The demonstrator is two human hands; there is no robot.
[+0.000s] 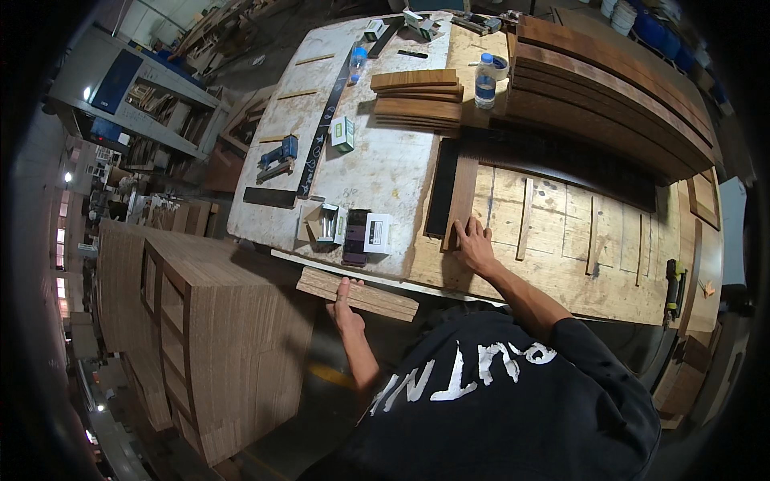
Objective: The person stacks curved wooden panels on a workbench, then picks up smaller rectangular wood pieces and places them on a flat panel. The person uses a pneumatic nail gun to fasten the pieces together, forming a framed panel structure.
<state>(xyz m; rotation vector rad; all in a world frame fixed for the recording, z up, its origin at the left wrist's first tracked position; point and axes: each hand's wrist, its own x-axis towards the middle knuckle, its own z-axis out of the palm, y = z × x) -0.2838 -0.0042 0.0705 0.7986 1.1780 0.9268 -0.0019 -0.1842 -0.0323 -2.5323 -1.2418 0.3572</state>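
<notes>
My left hand (345, 309) is closed round a short stack of light brown wooden strips (385, 304), held just off the table's front edge, thumb on top. My right hand (476, 247) reaches onto the table and grips the near end of a narrow brown wooden board (463, 180), its fingertips over the board. That board lies lengthwise beside a black strip (442, 192). At its far end a long dark board (577, 152) runs off to the right. The undersides of both hands are hidden.
Stacked brown boards (609, 96) fill the table's far right, with shorter planks (417, 104) and a water bottle (484, 84) beside them. A blue nail gun (279, 156) and small boxes (377, 233) lie leftward. Another power tool (672, 290) sits right. Tall stacked panels (241, 361) stand at left.
</notes>
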